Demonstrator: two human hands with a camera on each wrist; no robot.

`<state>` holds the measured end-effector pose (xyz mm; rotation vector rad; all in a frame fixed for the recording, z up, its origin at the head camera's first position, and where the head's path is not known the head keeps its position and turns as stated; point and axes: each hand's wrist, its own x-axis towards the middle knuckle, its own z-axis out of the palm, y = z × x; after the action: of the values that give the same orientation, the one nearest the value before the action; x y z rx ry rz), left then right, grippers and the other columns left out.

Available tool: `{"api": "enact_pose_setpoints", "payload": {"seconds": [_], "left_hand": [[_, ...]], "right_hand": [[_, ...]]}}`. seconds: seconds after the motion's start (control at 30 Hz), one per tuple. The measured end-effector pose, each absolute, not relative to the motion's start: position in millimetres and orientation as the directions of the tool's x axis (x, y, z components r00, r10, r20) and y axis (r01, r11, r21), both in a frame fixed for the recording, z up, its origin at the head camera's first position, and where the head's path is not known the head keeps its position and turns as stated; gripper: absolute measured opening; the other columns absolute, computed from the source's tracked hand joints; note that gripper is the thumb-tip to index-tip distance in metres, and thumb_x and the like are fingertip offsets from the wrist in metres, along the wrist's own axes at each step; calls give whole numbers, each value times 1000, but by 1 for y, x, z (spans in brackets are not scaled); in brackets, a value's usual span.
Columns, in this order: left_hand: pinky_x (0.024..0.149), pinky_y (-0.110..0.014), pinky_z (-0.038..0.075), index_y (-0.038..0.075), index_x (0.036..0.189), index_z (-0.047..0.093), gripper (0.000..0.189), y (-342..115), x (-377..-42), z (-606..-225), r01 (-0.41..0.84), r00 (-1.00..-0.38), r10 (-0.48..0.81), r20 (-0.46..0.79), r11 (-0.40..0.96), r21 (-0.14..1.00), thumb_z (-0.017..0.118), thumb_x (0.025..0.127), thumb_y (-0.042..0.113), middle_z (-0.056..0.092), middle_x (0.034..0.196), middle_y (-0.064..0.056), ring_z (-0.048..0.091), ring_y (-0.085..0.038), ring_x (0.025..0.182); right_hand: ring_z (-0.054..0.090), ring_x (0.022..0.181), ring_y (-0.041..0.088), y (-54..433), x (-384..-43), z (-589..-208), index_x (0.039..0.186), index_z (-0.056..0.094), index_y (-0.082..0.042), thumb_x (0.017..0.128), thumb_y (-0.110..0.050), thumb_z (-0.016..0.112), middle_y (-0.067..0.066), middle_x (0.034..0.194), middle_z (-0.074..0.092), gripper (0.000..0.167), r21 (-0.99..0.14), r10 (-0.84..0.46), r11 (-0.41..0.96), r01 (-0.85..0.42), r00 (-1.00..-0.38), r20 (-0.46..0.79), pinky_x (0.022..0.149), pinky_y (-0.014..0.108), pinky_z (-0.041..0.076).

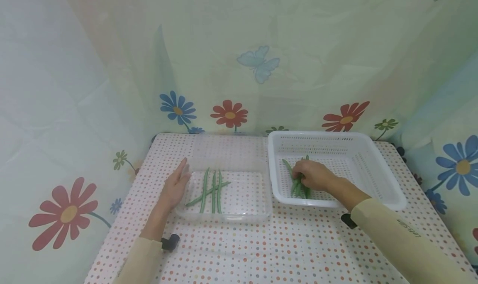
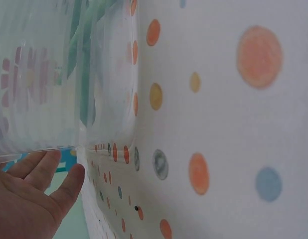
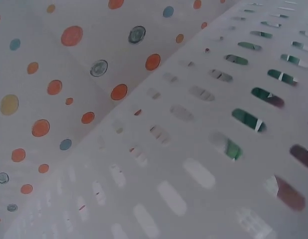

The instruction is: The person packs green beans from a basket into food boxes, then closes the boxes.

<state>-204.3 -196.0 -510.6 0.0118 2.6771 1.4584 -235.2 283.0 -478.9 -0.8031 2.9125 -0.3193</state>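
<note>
A clear plastic container with its lid folded back stands at the middle left. Several green beans lie inside it, one crossing under or over the others. My left hand rests along the container's left side with fingers straight; in the left wrist view the fingers reach up to its wall. Inside a white plastic basket, my right hand bends its fingers down around green beans in the left part. Its fingertips are partly hidden, and the right wrist view shows only the basket's slotted wall.
Both containers stand side by side on a table covered with a dotted cloth. A flowered sheet hangs behind the table and at its sides. The basket's right part shows its bare slotted floor.
</note>
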Motion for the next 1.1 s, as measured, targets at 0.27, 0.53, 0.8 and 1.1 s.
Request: {"api": "enact_pose_setpoints", "payload": {"seconds": [0.27,0.53,0.8,1.1], "left_hand": [[133,-58,9,44,166,15,58,-196,-203,-511,-45,-995,47,-86,557,829,37,113,38,29,172,2,13,-26,163],[133,-57,9,44,166,15,58,-195,-204,-511,-38,-996,48,-77,556,830,38,113,37,29,172,3,14,-25,163],[133,-58,9,40,167,16,59,-195,-204,-512,-36,-996,49,-76,554,832,38,113,37,29,172,2,13,-26,163],[133,-57,10,46,165,16,57,-195,-205,-512,-32,-997,45,-68,554,832,38,113,36,31,171,3,15,-26,163]], "right_hand": [[68,91,18,282,-234,-472,95,76,-15,84,13,67,-1,97,72,31,-230,-519,832,-504,-855,-2,84,44,63],[71,104,25,276,-237,-460,106,77,-11,89,10,68,4,108,75,29,-244,-525,825,-510,-851,1,91,48,62],[71,104,25,271,-237,-450,108,77,-10,91,9,66,3,108,75,28,-259,-539,815,-518,-842,-11,92,49,62],[70,101,22,264,-234,-447,105,77,-12,91,9,67,2,106,74,26,-246,-563,798,-549,-826,19,91,46,63]]}}
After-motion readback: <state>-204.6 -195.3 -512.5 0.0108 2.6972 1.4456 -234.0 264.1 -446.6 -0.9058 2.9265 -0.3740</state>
